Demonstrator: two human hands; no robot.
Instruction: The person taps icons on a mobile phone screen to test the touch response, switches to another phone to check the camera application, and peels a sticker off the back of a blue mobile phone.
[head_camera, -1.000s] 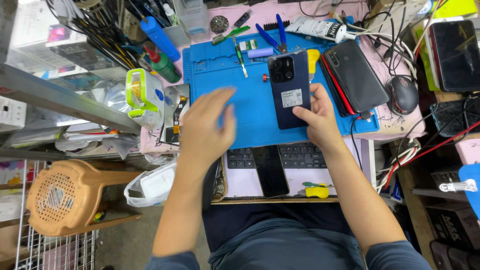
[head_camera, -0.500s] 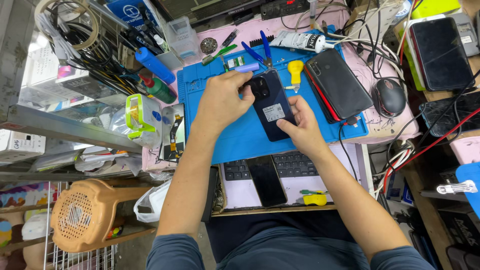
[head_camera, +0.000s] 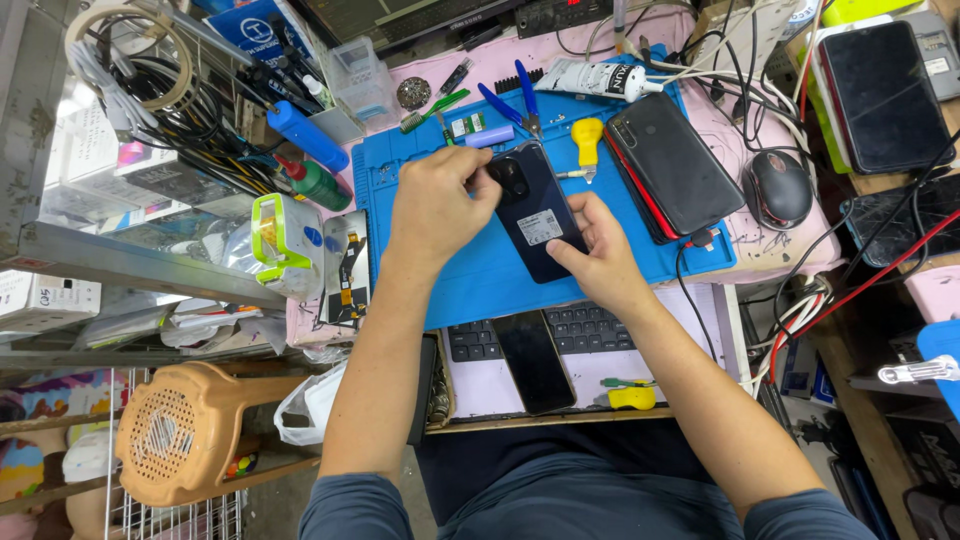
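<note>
A dark smartphone (head_camera: 538, 215) lies back-up on the blue work mat (head_camera: 470, 285), its camera block toward the far end. My left hand (head_camera: 436, 205) rests on the phone's upper left corner, fingertips pinched at the edge beside the camera. My right hand (head_camera: 600, 262) grips the phone's lower right edge, thumb on its back. What the left fingertips pinch, if anything, is hidden.
A second dark phone (head_camera: 672, 165) lies on the mat's right side, next to a yellow-handled screwdriver (head_camera: 586, 140) and blue pliers (head_camera: 520, 98). A mouse (head_camera: 778, 188) sits to the right. A keyboard (head_camera: 590, 330) with another phone (head_camera: 532, 362) on it lies near me. Cables and tools crowd the left.
My left hand has come from the bare mat onto the phone's upper left corner. The phone has tilted slightly, and my right hand has stayed on its lower edge.
</note>
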